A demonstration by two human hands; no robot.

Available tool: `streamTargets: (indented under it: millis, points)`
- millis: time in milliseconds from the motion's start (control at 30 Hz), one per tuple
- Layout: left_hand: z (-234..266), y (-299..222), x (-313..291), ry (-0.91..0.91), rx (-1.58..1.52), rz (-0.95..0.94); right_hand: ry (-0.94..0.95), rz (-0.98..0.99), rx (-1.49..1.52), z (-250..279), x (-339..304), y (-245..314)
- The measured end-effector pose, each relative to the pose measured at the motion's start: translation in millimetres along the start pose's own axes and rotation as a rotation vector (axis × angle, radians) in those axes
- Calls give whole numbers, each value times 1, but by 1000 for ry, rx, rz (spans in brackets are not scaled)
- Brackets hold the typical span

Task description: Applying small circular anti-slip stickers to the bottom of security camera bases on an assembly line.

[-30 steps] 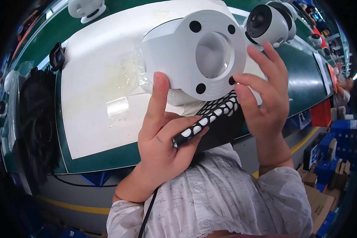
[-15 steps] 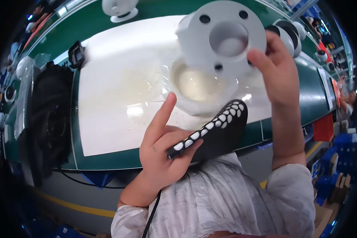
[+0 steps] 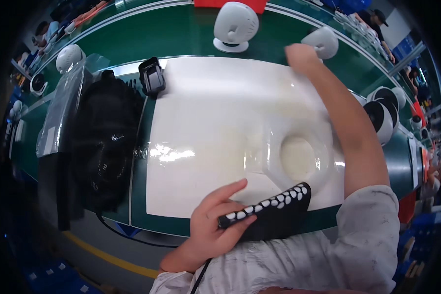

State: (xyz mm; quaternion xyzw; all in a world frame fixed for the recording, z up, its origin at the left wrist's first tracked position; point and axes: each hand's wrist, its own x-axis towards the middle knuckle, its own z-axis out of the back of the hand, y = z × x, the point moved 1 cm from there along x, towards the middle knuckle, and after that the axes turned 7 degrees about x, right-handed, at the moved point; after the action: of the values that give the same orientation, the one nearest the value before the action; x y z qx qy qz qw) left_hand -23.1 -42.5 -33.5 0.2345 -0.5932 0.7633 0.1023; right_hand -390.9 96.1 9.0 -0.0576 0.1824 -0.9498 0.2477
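Observation:
My left hand (image 3: 220, 223) is closed on a flat black piece with white oval spots (image 3: 274, 202) along its upper edge, held low over the table's near edge. Its index finger points outward, away from the grip. With the arm stretched to the far right, my right hand (image 3: 303, 58) is beside a white round-headed device on a stand (image 3: 324, 43). Most of its fingers are hidden, so whether it grips the device is unclear. Between my arms a translucent plastic holder with a round hollow (image 3: 299, 157) rests on the white sheet (image 3: 201, 132).
Another white device (image 3: 235, 27) stands at the back. To the left lie a black bag (image 3: 105, 142), a clear plastic wrap (image 3: 63, 112) and a small black device (image 3: 152, 77). More white devices with black fronts (image 3: 381, 115) stand at right. Other people work beyond the table.
My right hand has moved from above the plastic holder to the far side of the table. The grey-white round part it held is no longer over the holder. My left hand keeps the spotted piece.

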Motion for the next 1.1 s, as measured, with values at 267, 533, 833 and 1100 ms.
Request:
streamTargets:
  millis: [267,533,833,1100]
  points:
    - [-5,5,5,0,-14,-7,-270,116,572,3,35,116]
    - [-7,-10,7,-1,58,-128,-774,151,813,45,-48,41]
    - [-41,-13,7,67,-81,-223,-334,58,1932,53,-251,12]
    - [-60,-15,6,50,62,-139,-1039,-58,1146,41,-307,26]
